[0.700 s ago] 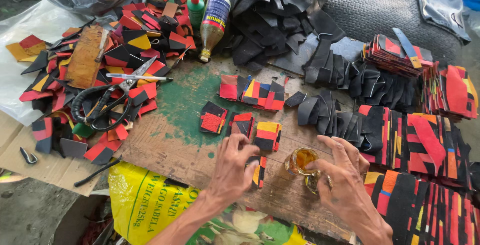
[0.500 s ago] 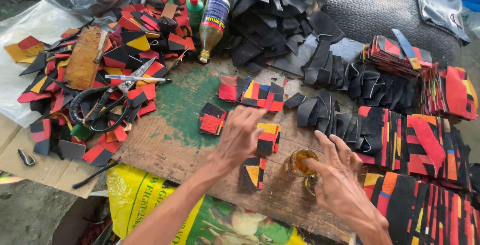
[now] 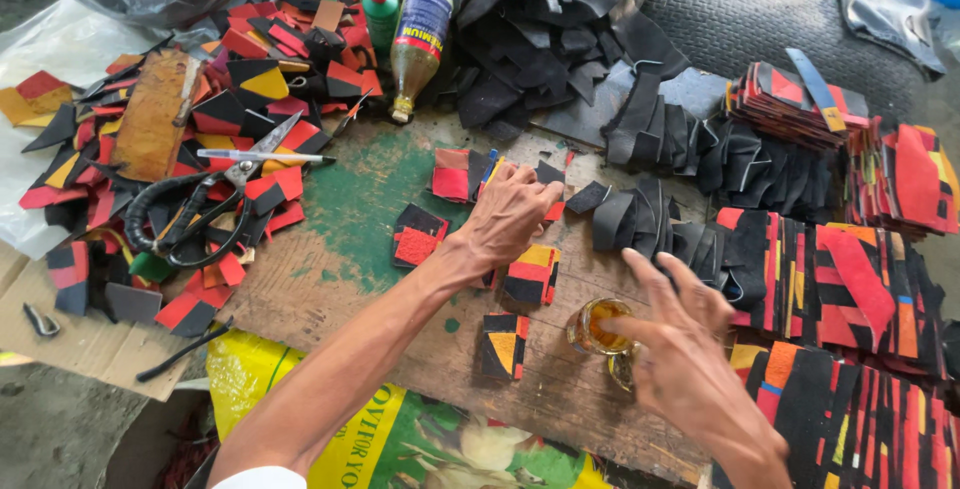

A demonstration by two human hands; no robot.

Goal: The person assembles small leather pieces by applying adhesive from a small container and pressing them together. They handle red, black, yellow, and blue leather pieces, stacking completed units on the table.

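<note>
Head view: left hand (image 3: 510, 211) seemingly on patches (image 3: 462, 173).

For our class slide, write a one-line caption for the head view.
Left hand reaches red-and-black patches on a wooden board; right hand hovers beside a small amber jar.

One view only, head cam, so nothing was shared with another view. It looked steeply down and forward from above the person's chest, close range. Both forearms entered from the bottom edge: left hand (image 3: 512, 211) near frame centre, right hand (image 3: 690, 349) lower right. The wooden board (image 3: 330, 279) filled the middle, running slightly tilted. Scissors (image 3: 205, 204) sat at left, bottle (image 3: 418, 41) at the top edge, strip stacks (image 3: 850, 289) at right. Ground showed at bottom left.
</note>
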